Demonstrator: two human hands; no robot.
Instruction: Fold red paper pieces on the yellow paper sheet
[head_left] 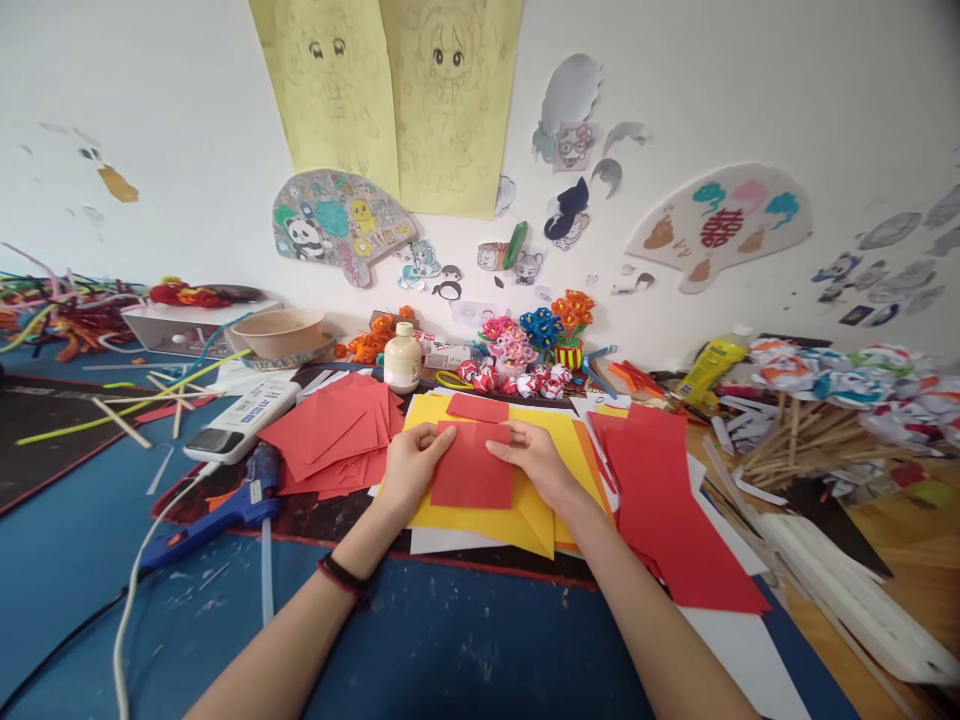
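Observation:
A small red paper rectangle (470, 472) lies on yellow sheets (525, 510) at the centre of the table. My left hand (409, 470) pinches its upper left edge with thumb and fingers. My right hand (534, 458) pinches its upper right edge, fingers bent over the paper. Just behind the hands lies another small red piece (478, 407). A black band circles my left wrist.
A pile of red squares (334, 435) lies left of the hands, long red sheets (664, 500) to the right. A blue glue gun (225, 510) with white cord lies at left. A glue bottle (403, 358), paper flowers (525, 345), a bowl (283, 332) and sticks (802, 440) crowd the back.

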